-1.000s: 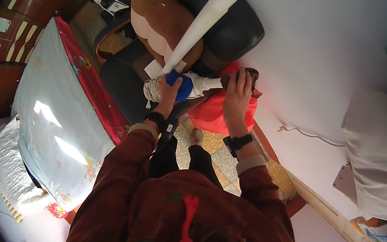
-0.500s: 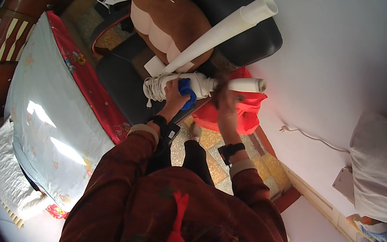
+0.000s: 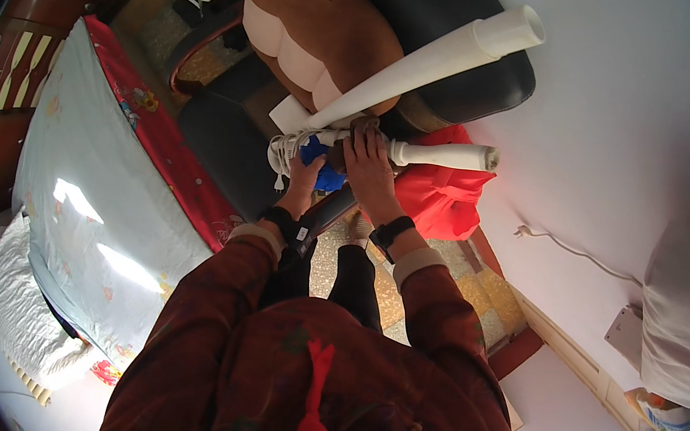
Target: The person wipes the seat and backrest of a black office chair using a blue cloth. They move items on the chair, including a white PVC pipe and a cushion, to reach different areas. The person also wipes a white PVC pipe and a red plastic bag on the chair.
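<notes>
Across the chair seat lies a white corded appliance [image 3: 402, 153] with a tube-shaped end pointing right. At its left end are a coiled cord and a plug [image 3: 280, 183]. My left hand [image 3: 303, 180] is closed on a bunched blue cloth [image 3: 330, 182], against the appliance's left part. Over the middle of the appliance my right hand [image 3: 369, 166] lies with its fingers bent round a brown cloth [image 3: 337, 158]. The two hands partly hide the appliance's body. A long white tube [image 3: 418, 69] slants up and right just beyond it.
The black chair [image 3: 219, 138] holds a brown and pink cushion [image 3: 325, 14]. A red bag [image 3: 444, 199] stands by the chair's right side. To the left is a bed with a pale sheet [image 3: 95, 172]. A white cable [image 3: 573, 252] hangs along the right wall.
My right hand has moved left from the tube-shaped end onto the appliance's middle, with the brown cloth. My left hand has shifted slightly lower, still with the blue cloth. The view has shifted slightly.
</notes>
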Demonstrator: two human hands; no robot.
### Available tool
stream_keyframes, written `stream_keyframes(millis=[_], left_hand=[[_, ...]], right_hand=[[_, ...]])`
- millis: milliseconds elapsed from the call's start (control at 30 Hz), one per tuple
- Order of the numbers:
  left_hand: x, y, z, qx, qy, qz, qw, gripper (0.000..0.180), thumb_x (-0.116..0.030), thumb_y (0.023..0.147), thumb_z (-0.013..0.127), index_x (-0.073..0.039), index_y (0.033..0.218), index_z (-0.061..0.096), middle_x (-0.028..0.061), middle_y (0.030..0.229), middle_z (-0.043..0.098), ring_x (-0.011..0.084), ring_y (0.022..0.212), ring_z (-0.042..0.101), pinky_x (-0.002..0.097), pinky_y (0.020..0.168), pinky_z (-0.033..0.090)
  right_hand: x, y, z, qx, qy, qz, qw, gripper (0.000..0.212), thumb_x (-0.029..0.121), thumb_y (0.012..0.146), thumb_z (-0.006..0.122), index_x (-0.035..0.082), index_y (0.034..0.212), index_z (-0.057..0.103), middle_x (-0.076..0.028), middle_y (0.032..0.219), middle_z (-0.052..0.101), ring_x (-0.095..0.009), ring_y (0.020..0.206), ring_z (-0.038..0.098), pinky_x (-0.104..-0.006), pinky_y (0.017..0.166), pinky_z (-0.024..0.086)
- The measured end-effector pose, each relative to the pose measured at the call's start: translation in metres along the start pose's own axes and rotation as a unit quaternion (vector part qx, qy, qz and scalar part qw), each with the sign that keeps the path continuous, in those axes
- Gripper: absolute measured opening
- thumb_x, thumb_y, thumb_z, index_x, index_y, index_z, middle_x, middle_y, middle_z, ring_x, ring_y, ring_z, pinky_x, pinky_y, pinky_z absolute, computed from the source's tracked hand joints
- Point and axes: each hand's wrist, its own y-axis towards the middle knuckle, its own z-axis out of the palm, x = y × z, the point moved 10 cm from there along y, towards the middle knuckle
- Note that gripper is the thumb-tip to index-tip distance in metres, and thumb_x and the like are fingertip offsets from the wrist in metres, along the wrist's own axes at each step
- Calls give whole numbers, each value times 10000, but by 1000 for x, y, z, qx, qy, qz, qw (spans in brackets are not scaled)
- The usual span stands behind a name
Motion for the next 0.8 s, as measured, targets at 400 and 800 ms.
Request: stream_keyframes(millis=[400,800], left_hand=[[57,36,-27,-67,178,23,981,560,-161,918,639,-16,1434,478,87,1230,588,182,1038,579,364,875,515],[13,-26,20,127,325,-41,936,547,-176,787,722,2,1270,534,206,1102,650,386,1024,652,483,917,509]], right_hand=[[22,18,68,146,23,-72,986,540,164,861,605,-7,1369,538,-166,1377,548,-347,1336,468,-450,1193,287],[-10,-92,20,132,264,1,955,417,114,795,625,43,1206,635,-121,1252,618,-307,1234,557,-403,1018,479]])
